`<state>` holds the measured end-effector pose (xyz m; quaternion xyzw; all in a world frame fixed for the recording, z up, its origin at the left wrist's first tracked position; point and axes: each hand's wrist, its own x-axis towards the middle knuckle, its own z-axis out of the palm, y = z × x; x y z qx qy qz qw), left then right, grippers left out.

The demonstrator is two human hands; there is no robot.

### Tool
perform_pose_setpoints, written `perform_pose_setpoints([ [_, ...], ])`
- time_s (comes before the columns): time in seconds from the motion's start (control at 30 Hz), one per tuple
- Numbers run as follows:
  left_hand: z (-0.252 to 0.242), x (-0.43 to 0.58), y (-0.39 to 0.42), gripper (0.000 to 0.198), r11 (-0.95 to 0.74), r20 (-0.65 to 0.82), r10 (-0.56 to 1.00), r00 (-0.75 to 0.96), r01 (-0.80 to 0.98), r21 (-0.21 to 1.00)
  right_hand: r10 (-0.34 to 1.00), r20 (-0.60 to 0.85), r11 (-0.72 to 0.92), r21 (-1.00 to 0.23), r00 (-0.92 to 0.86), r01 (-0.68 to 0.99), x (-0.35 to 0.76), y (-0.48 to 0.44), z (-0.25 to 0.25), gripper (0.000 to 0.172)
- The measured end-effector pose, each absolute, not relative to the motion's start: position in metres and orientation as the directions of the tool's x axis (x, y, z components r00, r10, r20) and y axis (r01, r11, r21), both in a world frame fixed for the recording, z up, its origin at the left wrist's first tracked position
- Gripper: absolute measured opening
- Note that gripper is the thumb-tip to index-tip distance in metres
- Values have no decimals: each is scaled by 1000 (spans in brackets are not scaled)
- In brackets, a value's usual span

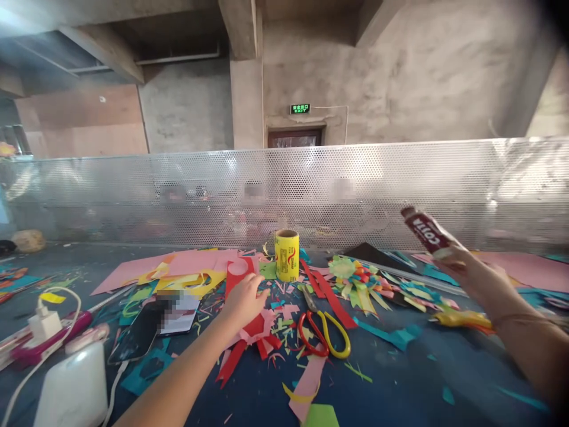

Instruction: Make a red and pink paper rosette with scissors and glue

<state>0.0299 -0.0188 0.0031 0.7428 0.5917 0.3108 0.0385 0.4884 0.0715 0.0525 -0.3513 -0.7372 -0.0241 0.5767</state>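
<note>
Far left on the dark blue table [400, 391]: a white charger [44, 324] with a white cable [71, 308], standing on a pink device [26, 351]. Just in front, near the lower edge, a white container [73, 388]. Beside these, a dark phone [141, 333], lying flat among paper scraps, and behind it a large pink sheet [128, 270].

Next, the left hand [243, 301]. Comes in from the lower left and rests palm down on a red paper piece [236, 277]. Fingers loosely bent and slightly spread, touching the paper from above, closing around nothing. Under the wrist, more red and pink cuttings.

Behind and a little to the right, a yellow tape roll [287, 255], upright. In front of it, scissors [323, 338] with one red and one yellow handle, lying flat on the table, apart from both hands. Further right, a bundle of coloured paper strips [355, 280].

Then the right hand [471, 270], raised above the table. Holds a dark red tube [424, 231] with white letters, tilted up and to the left. Fingers closed around its lower end.

Along the back, a perforated metal screen [355, 184].
</note>
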Motion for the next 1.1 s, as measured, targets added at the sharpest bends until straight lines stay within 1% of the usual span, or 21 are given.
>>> perform_pose_setpoints([
  [0.03,4,31,-21,37,-319,413,904,110,816,482,559,828,723,-517,52,459,474,67,55,56],
  [0.07,5,32,-22,42,-338,405,907,111,765,548,650,741,677,-666,168,315,457,60,56,47],
  [0.1,5,33,-24,48,-352,394,912,111,702,619,751,622,607,-783,223,136,436,52,55,36],
  [0.13,5,34,-25,55,-364,378,918,117,625,690,843,473,505,-860,257,-72,412,43,53,23],
  [0.17,5,35,-26,60,-374,368,922,124,536,757,903,390,420,-889,182,-182,385,31,49,18],
  [0.23,3,39,-28,64,-391,355,920,167,312,866,941,338,328,-924,-16,-197,327,5,35,19],
  [0.27,2,41,-29,64,-391,356,913,196,184,902,938,336,323,-935,-80,-146,298,-8,25,23],
  [0.33,-2,47,-29,61,-360,360,903,235,-47,932,909,312,344,-936,-276,74,249,-31,7,31],
  [0.37,-4,49,-29,57,-344,361,912,194,-120,931,884,302,388,-900,-357,200,230,-40,1,33],
  [0.4,-6,51,-29,52,-329,345,932,110,-141,934,859,295,446,-833,-418,327,216,-48,-2,32],
  [0.47,-8,52,-30,51,-355,357,934,22,-56,933,816,325,565,-620,-477,544,201,-57,5,26],
  [0.53,-7,48,-32,51,-412,414,910,11,132,902,789,411,607,-406,-456,683,201,-61,27,18],
  [0.6,-3,43,-37,48,-448,462,885,57,370,814,771,519,571,-307,-369,761,206,-62,56,25],
  [0.63,-1,41,-39,46,-453,474,876,86,483,750,749,552,562,-236,-367,793,208,-62,69,29],
  [0.67,1,40,-42,45,-452,480,870,115,574,683,723,579,539,-131,-377,832,209,-62,80,29],
  [0.73,3,40,-47,45,-447,484,861,154,683,578,697,545,500,97,-466,860,206,-61,95,27],
  [0.8,4,41,-49,44,-450,482,858,178,712,539,705,503,440,241,-499,865,199,-59,100,27],
  [0.87,4,40,-50,44,-489,485,847,220,680,546,731,492,384,276,-473,881,193,-56,101,29],
  [0.93,6,37,-49,47,-555,481,822,303,611,564,752,483,373,251,-449,893,191,-54,100,30],
  [1.03,9,31,-47,53,-624,456,781,427,504,597,753,465,444,163,-465,881,198,-50,97,31],
  [1.1,10,28,-45,55,-630,423,768,481,453,631,761,464,483,61,-453,874,205,-49,91,32],
])
